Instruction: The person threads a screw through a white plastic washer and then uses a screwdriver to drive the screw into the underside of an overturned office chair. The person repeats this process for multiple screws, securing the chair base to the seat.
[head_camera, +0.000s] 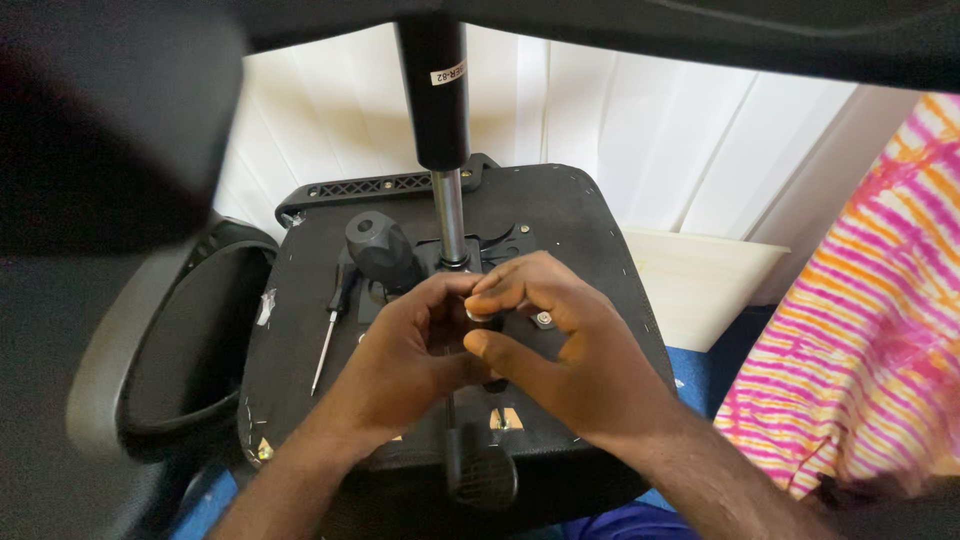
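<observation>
Both forearms enter from the bottom edge and meet over an upturned office chair.

Left hand (415, 345): fingers curled in, thumb and fingertips closed toward a small metal piece (478, 314); the knuckles hide the exact contact.

Right hand (560, 340): fingers bent over the same spot, thumb stretched left beneath it, fingertips pinching the small metal piece together with the left hand. Whether it is a washer, nut or bolt head cannot be told.

Seat underside (590, 230): black fabric, stapled round the edge, facing up beneath both hands.

Mechanism plate (510, 240): black metal, fixed to the seat underside, mostly hidden by the hands.

Bolt (543, 319): silver, seated in the plate just right of the fingertips.

Gas lift column (440, 100): black cylinder with a shiny rod below it, rising out of the plate just behind the hands.

Knob (380, 250): black, rounded, just beside the left hand's far side.

Screwdriver (328, 335): thin shaft, dark handle, lying on the seat underside left of the left hand, apart from it.

Lever paddle (480, 470): black, between the two forearms at the near edge.

Armrest (110, 360): grey loop, at left.

Striped cloth (860, 300): pink, orange and white, at right.
</observation>
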